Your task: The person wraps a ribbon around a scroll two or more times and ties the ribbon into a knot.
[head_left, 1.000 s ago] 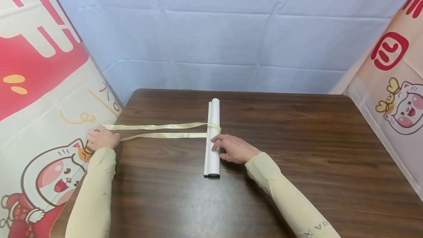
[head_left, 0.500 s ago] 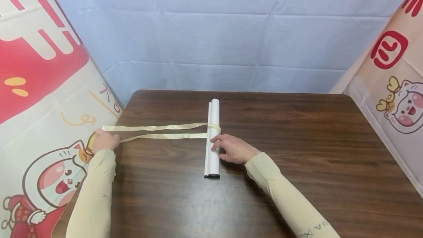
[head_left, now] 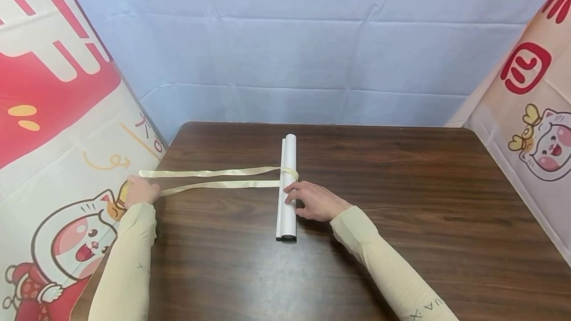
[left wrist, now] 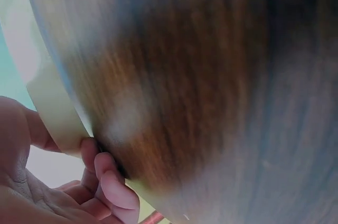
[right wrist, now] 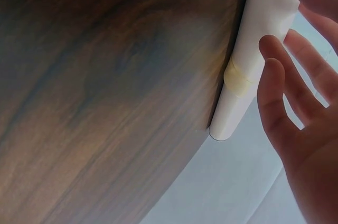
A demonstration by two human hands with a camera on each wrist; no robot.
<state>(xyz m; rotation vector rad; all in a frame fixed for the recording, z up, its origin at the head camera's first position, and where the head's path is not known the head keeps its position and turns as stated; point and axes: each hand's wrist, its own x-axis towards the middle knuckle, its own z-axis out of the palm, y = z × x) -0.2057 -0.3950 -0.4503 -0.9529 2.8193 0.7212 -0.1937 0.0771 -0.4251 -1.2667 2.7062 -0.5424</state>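
So your white roll (head_left: 290, 212) is lying around the middle of the table (head_left: 401, 187), pointing near to far, with a skinny white strip (head_left: 279, 217) running along its left side and a black end (head_left: 287, 238) facing you. There's a pale yellow ribbon (head_left: 254, 184) looped over it a bit past your fingers, with both strands heading left, roughly side by side. The far strand finishes around the table's left edge, just beyond your left hand (head_left: 142, 192), and the near strand runs right to that hand. From the left wrist view you've got the ribbon pinched, thumb on one side and fingers on the other, down by the edge of the table. Your right hand (head_left: 318, 201) is on the roll from the right side, nearer to you than the loop: fingers apart and a little bent, tips resting on it, not wrapped round it. You've got pale sleeves on both arms, and the right sleeve (head_left: 388, 256) has some dark lettering on it. Around all that, there's a creased light blue cloth (head_left: 290, 38) behind the table, plus a red and white cartoon banner (head_left: 67, 147) on the left and another cartoon banner (head_left: 553, 113) on the right.
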